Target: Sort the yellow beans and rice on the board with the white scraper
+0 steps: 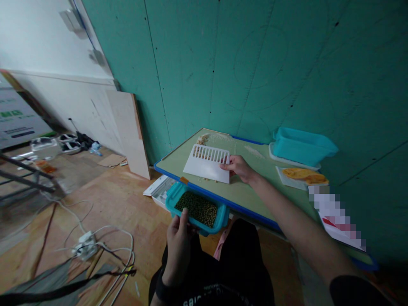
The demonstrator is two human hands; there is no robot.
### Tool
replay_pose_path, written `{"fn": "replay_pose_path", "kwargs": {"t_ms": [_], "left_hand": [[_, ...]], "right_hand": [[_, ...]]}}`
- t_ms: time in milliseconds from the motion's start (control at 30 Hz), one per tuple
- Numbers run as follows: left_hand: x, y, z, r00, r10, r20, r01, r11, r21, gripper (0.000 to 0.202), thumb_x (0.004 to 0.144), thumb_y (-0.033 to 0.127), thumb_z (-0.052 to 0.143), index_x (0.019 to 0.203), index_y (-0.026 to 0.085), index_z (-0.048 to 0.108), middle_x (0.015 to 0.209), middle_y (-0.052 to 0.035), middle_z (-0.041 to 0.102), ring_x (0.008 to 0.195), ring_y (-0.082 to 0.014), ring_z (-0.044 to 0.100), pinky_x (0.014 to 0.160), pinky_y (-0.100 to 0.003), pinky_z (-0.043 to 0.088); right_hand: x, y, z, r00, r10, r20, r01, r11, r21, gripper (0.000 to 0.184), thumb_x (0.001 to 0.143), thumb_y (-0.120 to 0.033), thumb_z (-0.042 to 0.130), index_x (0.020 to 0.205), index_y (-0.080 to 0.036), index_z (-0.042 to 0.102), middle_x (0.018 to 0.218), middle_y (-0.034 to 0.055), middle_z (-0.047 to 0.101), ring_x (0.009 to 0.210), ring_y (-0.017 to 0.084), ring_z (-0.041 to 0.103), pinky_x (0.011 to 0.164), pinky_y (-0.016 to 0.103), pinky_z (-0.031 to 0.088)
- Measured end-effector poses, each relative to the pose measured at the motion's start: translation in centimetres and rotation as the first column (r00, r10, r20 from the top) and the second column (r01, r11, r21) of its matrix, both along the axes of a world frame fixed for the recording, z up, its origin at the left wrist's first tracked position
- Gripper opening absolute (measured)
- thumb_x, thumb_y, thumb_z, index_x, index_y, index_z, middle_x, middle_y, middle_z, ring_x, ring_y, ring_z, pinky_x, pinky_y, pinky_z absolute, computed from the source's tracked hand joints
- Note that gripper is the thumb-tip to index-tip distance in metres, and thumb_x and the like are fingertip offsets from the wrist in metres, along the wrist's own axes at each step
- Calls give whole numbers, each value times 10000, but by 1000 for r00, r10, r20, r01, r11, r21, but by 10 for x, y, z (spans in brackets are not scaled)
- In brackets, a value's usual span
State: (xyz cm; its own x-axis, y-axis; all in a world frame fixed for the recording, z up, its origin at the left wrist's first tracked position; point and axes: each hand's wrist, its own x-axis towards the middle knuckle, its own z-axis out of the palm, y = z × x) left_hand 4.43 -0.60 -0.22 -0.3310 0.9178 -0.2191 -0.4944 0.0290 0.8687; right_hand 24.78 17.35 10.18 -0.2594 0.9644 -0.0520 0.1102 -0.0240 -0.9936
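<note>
My left hand (179, 238) grips the near rim of a teal plastic container (174, 191), thumb on top. Dark green beans (194, 204) fill most of it, with paler tan beans (210, 214) at its right end. It is held just below the table's front edge. My right hand (239, 168) pinches the right side of a white slotted scraper (207, 169), which lies low over the tabletop. Its row of slots points toward the wall, and grains show through some of them. Loose grains (203, 139) lie beyond its far left corner.
The green tabletop (267, 187) has a blue edge and stands against a green wall (191, 63). At its right are another teal container (302, 146), a yellow-orange item on a white tray (290, 180) and a partly blurred sheet. White cables and a power strip (86, 245) lie on the floor.
</note>
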Motion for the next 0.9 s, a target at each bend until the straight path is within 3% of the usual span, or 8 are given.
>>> {"fn": "replay_pose_path", "kwargs": {"t_ms": [233,567,767,900], "left_hand": [[1,0,1,1000,-1,1,1,1000,-6,384,804,551,736,765,196,597,535,53,563,457,-93,490,451,-197,373],[4,-5,23,994,89,57,-86,995,-45,333,778,494,755,719,218,578,532,62,511,454,-90,470,434,-189,384],[7,-8,41,994,107,-31,-108,992,-65,351,771,432,741,614,237,496,511,50,478,459,-111,482,428,-209,403],[8,-9,50,990,126,-57,-130,990,-55,353,758,429,743,604,237,491,508,53,481,432,-98,441,405,-203,373]], "right_hand": [[-6,-5,-2,999,34,-19,-34,999,-6,368,574,-319,858,840,-111,710,773,70,741,612,167,641,535,264,489],[-13,-16,-6,989,126,-72,-126,992,4,366,593,-332,866,867,-131,731,826,71,756,653,154,647,555,265,511],[-18,-20,-11,986,138,-90,-138,990,12,369,606,-333,866,893,-137,743,863,77,772,696,175,681,605,300,555],[-27,-26,-15,988,117,-101,-107,990,96,336,609,-328,863,870,-148,752,897,77,779,765,191,699,709,344,584]]}}
